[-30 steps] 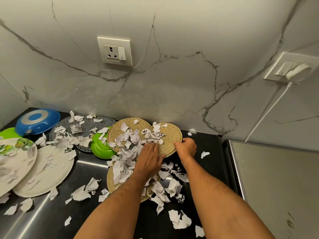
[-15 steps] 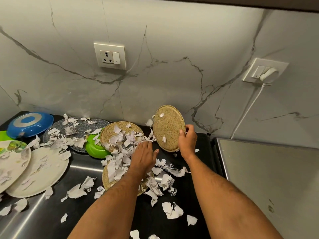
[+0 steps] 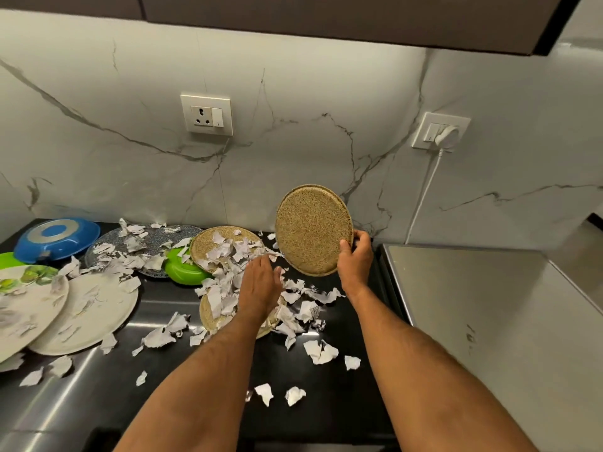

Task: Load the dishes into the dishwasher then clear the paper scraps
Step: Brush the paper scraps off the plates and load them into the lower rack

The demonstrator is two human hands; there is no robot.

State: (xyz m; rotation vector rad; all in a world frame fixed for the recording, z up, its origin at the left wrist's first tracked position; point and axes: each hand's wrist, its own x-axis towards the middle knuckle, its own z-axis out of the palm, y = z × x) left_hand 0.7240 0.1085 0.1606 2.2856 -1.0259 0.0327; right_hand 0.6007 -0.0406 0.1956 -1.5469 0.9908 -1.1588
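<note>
Speckled plate (image 3: 313, 230) in right hand (image 3: 355, 256)

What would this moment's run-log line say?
right hand: grips speckled plate upright, off counter | left hand: flat on paper scraps | dishwasher: unseen

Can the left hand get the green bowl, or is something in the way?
Probably yes. The left hand rests open on the paper scraps, and the green bowl sits just to its left on the counter. Only loose scraps lie between and on the bowl; the right hand holds the speckled plate clear.
</note>
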